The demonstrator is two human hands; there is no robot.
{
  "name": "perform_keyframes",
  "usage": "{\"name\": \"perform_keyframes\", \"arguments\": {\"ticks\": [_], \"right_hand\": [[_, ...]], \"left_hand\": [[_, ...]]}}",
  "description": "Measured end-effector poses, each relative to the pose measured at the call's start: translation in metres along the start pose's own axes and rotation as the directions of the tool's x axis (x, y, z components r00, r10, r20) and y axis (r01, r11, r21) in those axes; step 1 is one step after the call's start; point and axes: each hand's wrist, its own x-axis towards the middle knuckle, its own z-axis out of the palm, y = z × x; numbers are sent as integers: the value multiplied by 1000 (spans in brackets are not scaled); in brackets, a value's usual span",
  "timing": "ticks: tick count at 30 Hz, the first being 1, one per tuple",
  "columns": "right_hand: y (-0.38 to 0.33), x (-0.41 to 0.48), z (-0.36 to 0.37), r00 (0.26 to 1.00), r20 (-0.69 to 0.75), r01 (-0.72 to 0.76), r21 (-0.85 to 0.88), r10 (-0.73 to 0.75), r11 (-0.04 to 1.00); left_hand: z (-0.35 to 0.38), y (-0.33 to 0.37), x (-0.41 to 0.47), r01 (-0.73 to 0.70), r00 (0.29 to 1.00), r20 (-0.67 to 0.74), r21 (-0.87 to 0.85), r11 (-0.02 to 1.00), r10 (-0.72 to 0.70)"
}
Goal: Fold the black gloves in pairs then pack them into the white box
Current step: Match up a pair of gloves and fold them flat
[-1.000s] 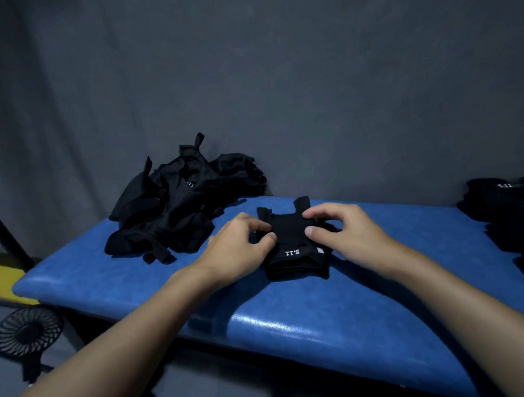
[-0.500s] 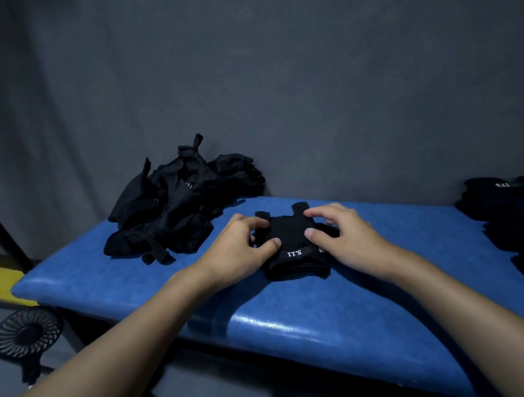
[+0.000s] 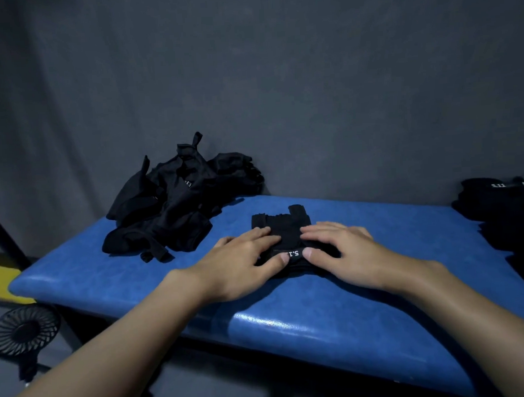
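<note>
A folded pair of black gloves (image 3: 283, 227) with a white logo lies in the middle of the blue padded bench (image 3: 321, 313). My left hand (image 3: 243, 263) lies flat on its left side, fingers straight, thumb near the logo. My right hand (image 3: 345, 251) presses flat on its right side, thumb touching the cuff. A heap of loose black gloves (image 3: 176, 199) sits at the bench's back left. The white box is not in view.
More black gloves (image 3: 510, 215) are stacked at the bench's right edge. A small black fan (image 3: 23, 330) stands on the floor at lower left, beside a dark frame bar (image 3: 2, 239) and a yellow surface (image 3: 0, 275). A grey wall backs the bench.
Both hands went from curled fingers pinching the glove pair to lying flat on it. The pair now looks flatter on the bench.
</note>
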Motion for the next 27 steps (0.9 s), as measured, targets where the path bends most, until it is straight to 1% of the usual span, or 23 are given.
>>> {"name": "perform_keyframes", "arguments": {"ticks": [2, 4, 7, 8, 10, 12, 13, 17, 20, 22, 24, 25, 27], "right_hand": [[2, 0, 2, 999, 49, -9, -23, 10, 1000], [2, 1, 3, 999, 54, -3, -31, 5, 1000], [0, 1, 1, 998, -50, 28, 33, -27, 999], [0, 1, -1, 996, -88, 38, 67, -32, 997], [-3, 3, -6, 993, -113, 36, 124, -22, 992], [-6, 6, -8, 996, -91, 19, 138, -7, 990], [-6, 8, -7, 997, -72, 12, 124, -3, 992], [1, 17, 4, 999, 41, -14, -9, 15, 1000], [5, 17, 7, 998, 56, -37, -22, 38, 999], [2, 16, 4, 1000, 4, -7, -2, 7, 1000], [-2, 12, -4, 997, -59, 58, 17, -57, 998], [-5, 8, -8, 992, -72, 100, -1, -99, 995], [-8, 1, -16, 984, -40, 169, -70, -172, 983]], "left_hand": [[2, 0, 0, 7, 1000, 27, 25, 1000, -8], [2, 1, 1, 13, 999, 34, 32, 999, -14], [3, 0, 2, 13, 999, 35, 16, 1000, -14], [2, 0, 3, 14, 1000, 21, -14, 1000, -14], [0, -1, 4, 16, 999, -43, -114, 993, -21], [-2, -1, 6, 16, 994, -107, -192, 981, -37], [-2, -1, 7, 18, 992, -116, -199, 980, -41], [3, -8, 13, 22, 999, -40, -97, 995, -26], [6, -11, 15, 17, 1000, -5, -30, 999, -17], [5, -12, 16, 15, 1000, -2, -25, 1000, -15], [4, -12, 17, 13, 1000, -5, -25, 1000, -13], [4, -13, 17, 10, 1000, -8, -25, 1000, -10], [5, -14, 18, 3, 1000, -18, -30, 1000, -4]]}}
